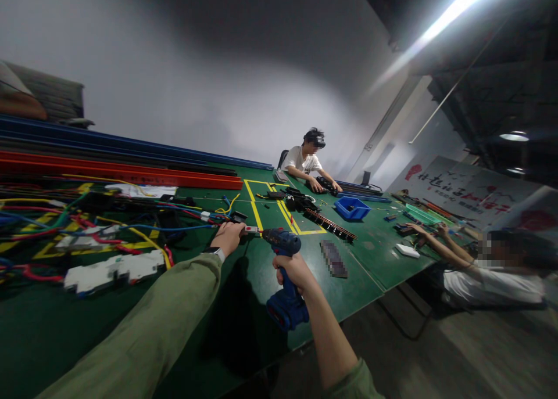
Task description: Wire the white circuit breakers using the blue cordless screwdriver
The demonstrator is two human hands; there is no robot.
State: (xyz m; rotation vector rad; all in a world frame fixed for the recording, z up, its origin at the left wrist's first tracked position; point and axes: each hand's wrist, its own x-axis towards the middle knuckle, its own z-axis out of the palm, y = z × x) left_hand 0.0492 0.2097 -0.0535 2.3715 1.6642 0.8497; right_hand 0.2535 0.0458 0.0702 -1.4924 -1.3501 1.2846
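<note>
My right hand grips a blue cordless drill by its handle, with the bit end pointing left. My left hand is closed over the ends of several coloured wires, just left of the drill. A small white and red piece sticks out between that hand and the drill's tip. What lies under the left fingers is mostly hidden; a dark block shows just beyond them. A blue wire runs up to the left hand. White circuit breakers lie on the table nearer me on the left.
Orange and blue rails line the table's back left. Ahead stand a blue bin, a copper-toned strip and a blurred flat phone-like object. One person works opposite, another person at right.
</note>
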